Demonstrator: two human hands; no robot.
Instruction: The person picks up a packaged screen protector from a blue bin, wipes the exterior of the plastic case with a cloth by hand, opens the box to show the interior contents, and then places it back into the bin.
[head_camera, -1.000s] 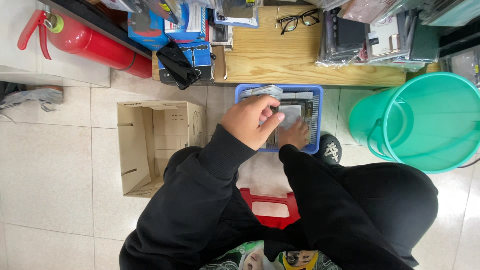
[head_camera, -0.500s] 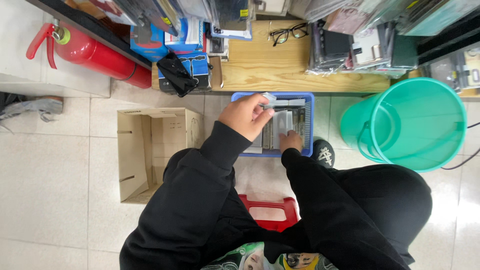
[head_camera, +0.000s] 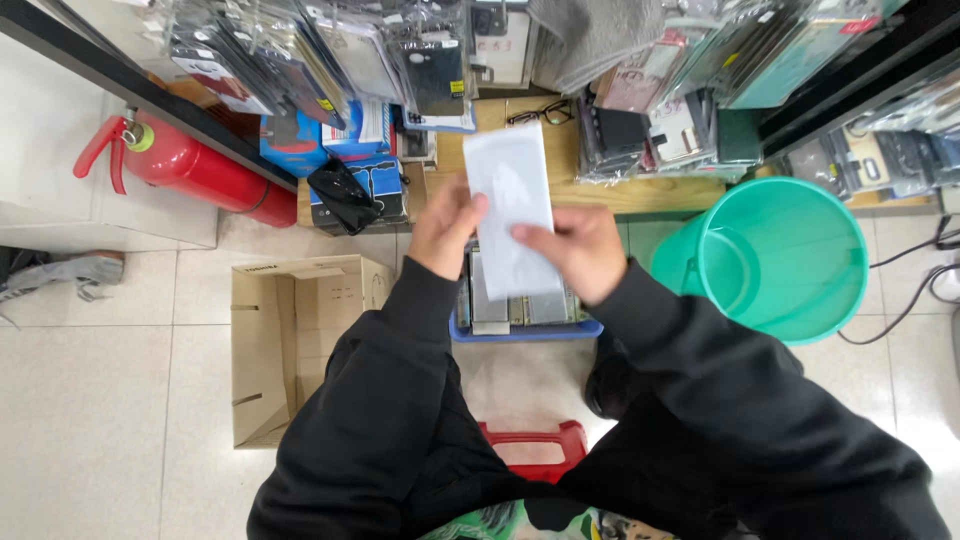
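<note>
Both my hands hold up a flat white packet (head_camera: 512, 195) in clear wrap, lifted above a blue basket (head_camera: 525, 330) on the floor. My left hand (head_camera: 443, 228) grips the packet's left edge. My right hand (head_camera: 578, 250) pinches its lower right side. The basket holds several similar flat packets standing on edge. Black sleeves cover both arms. I sit on a red stool (head_camera: 535, 452).
An open cardboard box (head_camera: 290, 340) lies on the tiled floor at left. A teal bucket (head_camera: 780, 255) stands at right. A red fire extinguisher (head_camera: 190, 165) lies at upper left. Shelves of packaged phone cases (head_camera: 400, 60) and glasses (head_camera: 540, 113) on a wooden board are ahead.
My hands were down in the blue basket. They have risen together with one white packet, which now stands upright between them. The camera has tilted towards the shelves.
</note>
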